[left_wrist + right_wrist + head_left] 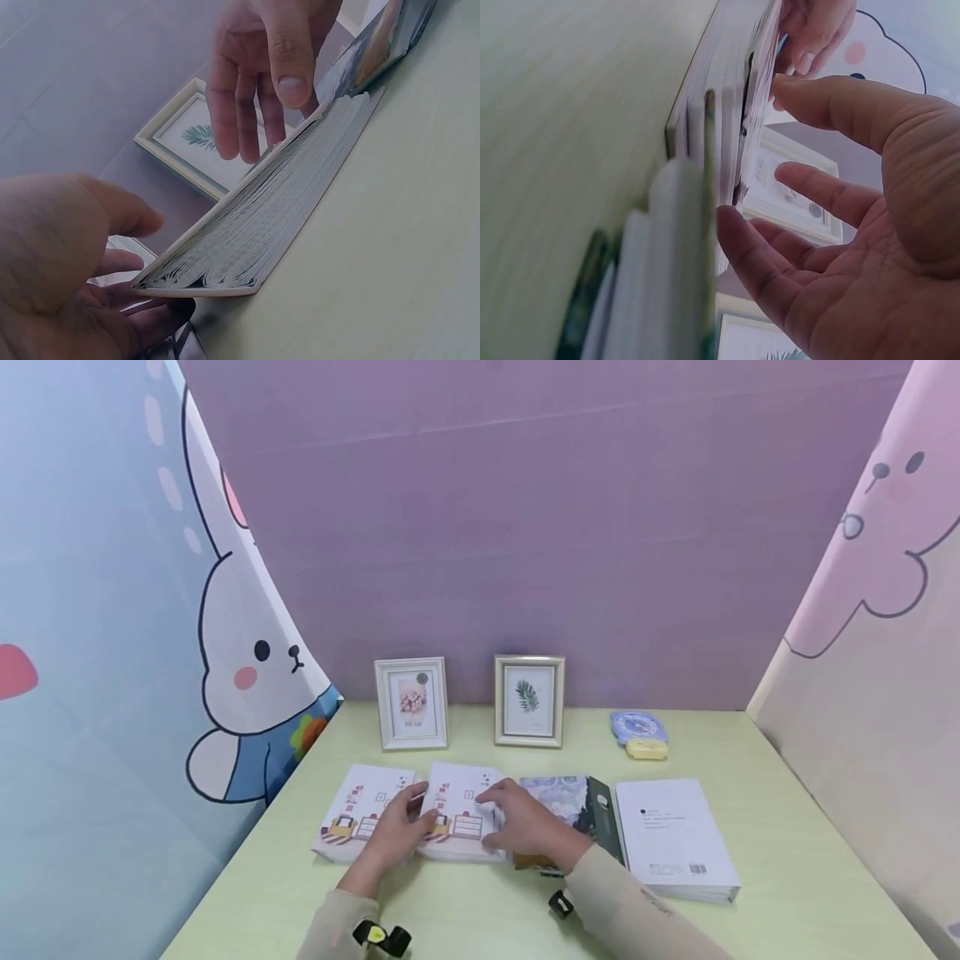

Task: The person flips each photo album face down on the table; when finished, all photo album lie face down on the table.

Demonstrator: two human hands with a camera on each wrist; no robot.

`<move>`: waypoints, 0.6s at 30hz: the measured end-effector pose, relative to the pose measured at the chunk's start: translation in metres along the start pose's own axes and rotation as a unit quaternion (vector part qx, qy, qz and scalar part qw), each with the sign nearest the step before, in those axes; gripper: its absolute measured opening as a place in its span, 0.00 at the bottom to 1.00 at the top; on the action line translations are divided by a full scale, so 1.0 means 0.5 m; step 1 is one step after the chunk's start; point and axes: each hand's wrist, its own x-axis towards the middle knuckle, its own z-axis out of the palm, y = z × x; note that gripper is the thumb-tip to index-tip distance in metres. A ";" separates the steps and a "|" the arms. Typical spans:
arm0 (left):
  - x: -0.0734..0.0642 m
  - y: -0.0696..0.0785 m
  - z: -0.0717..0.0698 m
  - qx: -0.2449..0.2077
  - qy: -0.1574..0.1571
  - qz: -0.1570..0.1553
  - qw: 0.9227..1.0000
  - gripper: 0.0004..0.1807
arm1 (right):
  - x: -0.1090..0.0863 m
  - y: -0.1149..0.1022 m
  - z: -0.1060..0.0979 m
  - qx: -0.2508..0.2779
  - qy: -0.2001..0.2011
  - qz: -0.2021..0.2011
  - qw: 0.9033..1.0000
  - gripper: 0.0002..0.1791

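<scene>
Soft, even brightness fills the head view, with only faint shadows beneath the left hand (397, 831) and right hand (528, 822). The white book (671, 835) to the right of the right hand looks nearly washed out, its print too small to read. Toward the outer edges, on either side of the hands, the side panels (90, 568) look stretched. Both wrist views are dimmer, hazy and cool-tinted. Dark shade covers the left hand's lowest fingertips (176, 313) under the page block (247, 217); a green-edged book (671, 255) close beside the right hand is out of focus
</scene>
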 end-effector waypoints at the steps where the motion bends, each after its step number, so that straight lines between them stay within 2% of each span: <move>1: 0.000 0.000 0.000 0.001 -0.001 0.000 1.000 0.33 | 0.001 -0.004 0.002 -0.003 0.001 0.004 1.000 0.37; 9: 0.004 -0.007 0.003 0.021 0.000 0.012 1.000 0.29 | 0.001 -0.016 0.008 -0.012 0.008 0.031 0.999 0.36; 18: 0.001 -0.005 0.002 0.028 0.007 0.008 1.000 0.28 | 0.004 -0.005 0.013 -0.031 0.016 0.026 0.999 0.29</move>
